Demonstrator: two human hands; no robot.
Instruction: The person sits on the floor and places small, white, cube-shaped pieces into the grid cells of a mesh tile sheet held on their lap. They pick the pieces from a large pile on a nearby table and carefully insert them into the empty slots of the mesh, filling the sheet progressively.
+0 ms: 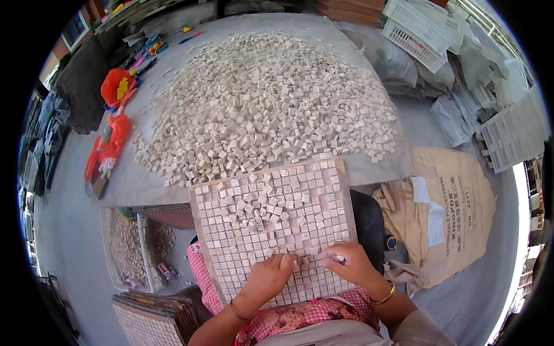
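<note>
At the frame's lower centre, the right hand [356, 267] narrowly pinches one beige stone tile [340, 259] over one gridded tray [348, 202], the left hand [268, 279] curling beside it, its hold unclear.

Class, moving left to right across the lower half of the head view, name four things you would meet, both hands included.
White crate → left hand → right hand → tan sack.
</note>
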